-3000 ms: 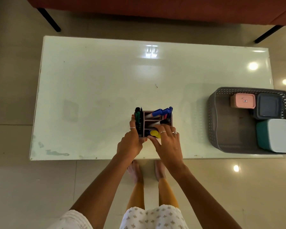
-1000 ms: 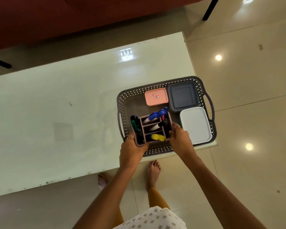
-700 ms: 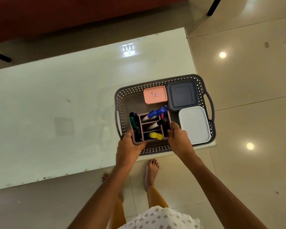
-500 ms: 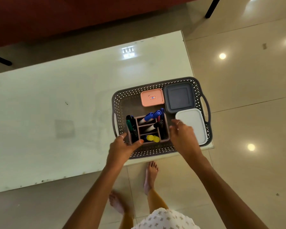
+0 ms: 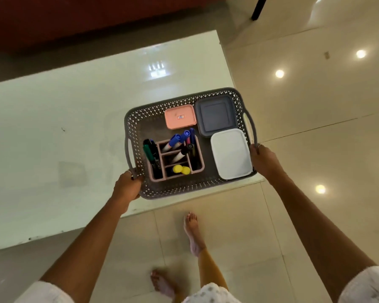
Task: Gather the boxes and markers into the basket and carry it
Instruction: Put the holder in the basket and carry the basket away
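Both arms out; left hand (image 5: pixel 127 187) grips the basket (image 5: pixel 140 119) at its near-left corner by the handle; right hand (image 5: pixel 263 160) curls round the right handle; basket sits on table (image 5: pixel 74 127) corner; inside: marker caddy (image 5: pixel 198 166), pink box (image 5: pixel 180 117), grey box (image 5: pixel 215 114), white box (image 5: pixel 231 155); bare feet on tile below.

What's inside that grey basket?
In the basket: a pink box, a grey box, a white box and a pink holder of markers. The lids hide what the boxes contain.
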